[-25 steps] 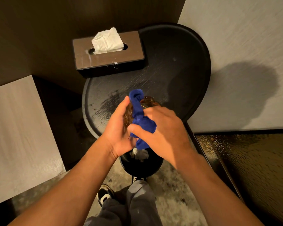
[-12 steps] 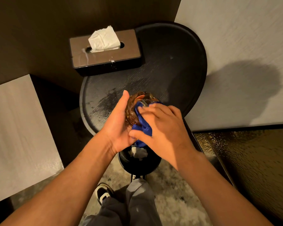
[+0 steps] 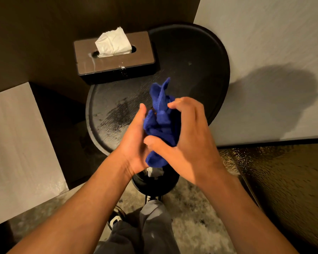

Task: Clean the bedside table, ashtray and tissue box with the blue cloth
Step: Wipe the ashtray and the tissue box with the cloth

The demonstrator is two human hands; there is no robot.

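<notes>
My two hands meet above the front edge of the round black bedside table (image 3: 200, 52). My right hand (image 3: 189, 143) grips the bunched blue cloth (image 3: 162, 121) and presses it toward my left hand (image 3: 134, 142). The left hand cups the amber glass ashtray, which the cloth now hides almost entirely. A brown-topped black tissue box (image 3: 117, 64) with a white tissue sticking up stands at the table's back left, with pale streaks on its lid. A damp, smeared patch (image 3: 117, 116) shows on the tabletop left of my hands.
A small black bin (image 3: 154, 186) holding crumpled white paper stands on the floor under my hands. Pale panels flank the table on the left (image 3: 17, 143) and right (image 3: 264, 43). A dark textured surface (image 3: 283, 189) lies at the right. My trouser leg and shoe are below.
The cloth has been pushed up over the ashtray, which showed amber half a second ago and is now covered. My right hand's fingers have shifted around the bundle.
</notes>
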